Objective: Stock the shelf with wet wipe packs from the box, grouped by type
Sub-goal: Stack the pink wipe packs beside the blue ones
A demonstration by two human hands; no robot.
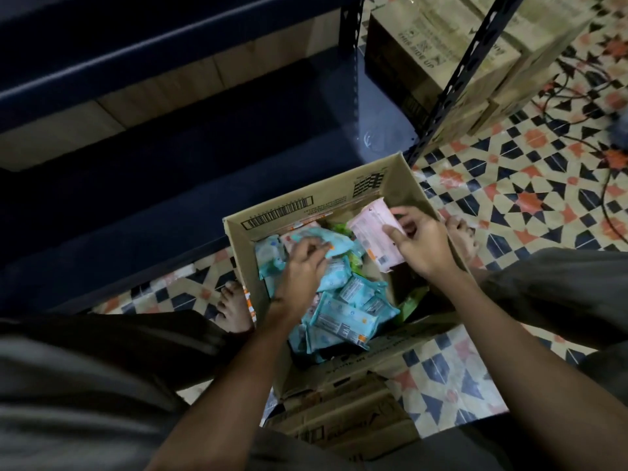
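A pink pack (375,232) is gripped by the right hand (419,244) above the open box (404,185) on the floor. A blue pack (334,243) inside the box is pinched by the left hand (302,270). More blue packs (343,317) are heaped below.

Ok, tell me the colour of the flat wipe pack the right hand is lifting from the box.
Pale pink flat wipe pack, held by the right hand; head view.

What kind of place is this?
Likely a shop stockroom or storage area: a dark metal shelving rack, sealed cardboard cartons stacked on patterned floor tiles, and an open box of wet wipe packs.
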